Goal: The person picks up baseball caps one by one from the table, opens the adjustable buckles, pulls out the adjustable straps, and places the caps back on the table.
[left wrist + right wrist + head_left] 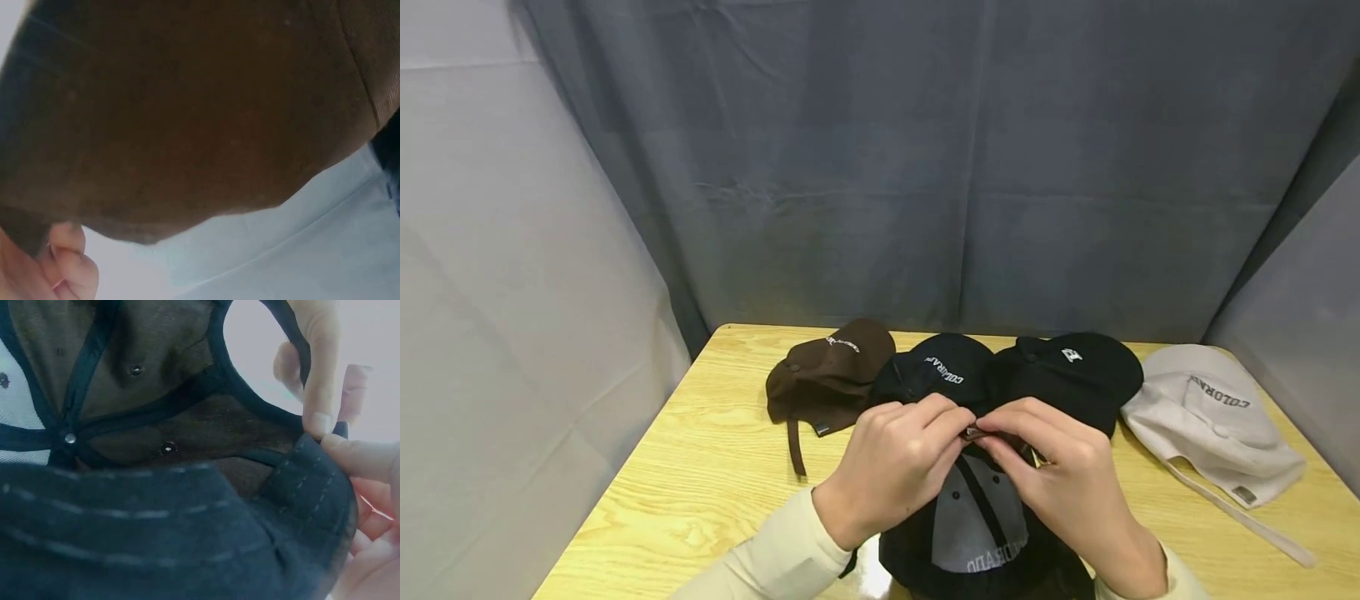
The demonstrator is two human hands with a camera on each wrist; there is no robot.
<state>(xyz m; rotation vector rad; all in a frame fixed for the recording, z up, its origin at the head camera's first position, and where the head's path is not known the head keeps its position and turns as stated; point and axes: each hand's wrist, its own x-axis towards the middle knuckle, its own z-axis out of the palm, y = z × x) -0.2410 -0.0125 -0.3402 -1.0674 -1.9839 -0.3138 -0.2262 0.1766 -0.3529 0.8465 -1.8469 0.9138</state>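
Note:
A brown cap (206, 112) is held up in front of me with its lining (977, 517) turned toward the head camera. Grey and black panels and mirrored lettering show inside it. My left hand (902, 458) pinches the cap's back strap between thumb and fingers. Close beside it, my right hand (1067, 467) pinches the same strap, fingertips nearly meeting. The right wrist view shows the stitched dark inner band (306, 481) and the rear opening, with the fingers at the strap's end. In the left wrist view the crown hides most of the hand.
Behind the hands, a brown cap (831, 375), a navy cap (936, 367), a black cap (1067, 383) and an off-white cap (1213, 417) lie in a row on the wooden table (700, 483). Loose straps trail from the brown and off-white ones. A grey curtain (850, 167) hangs behind.

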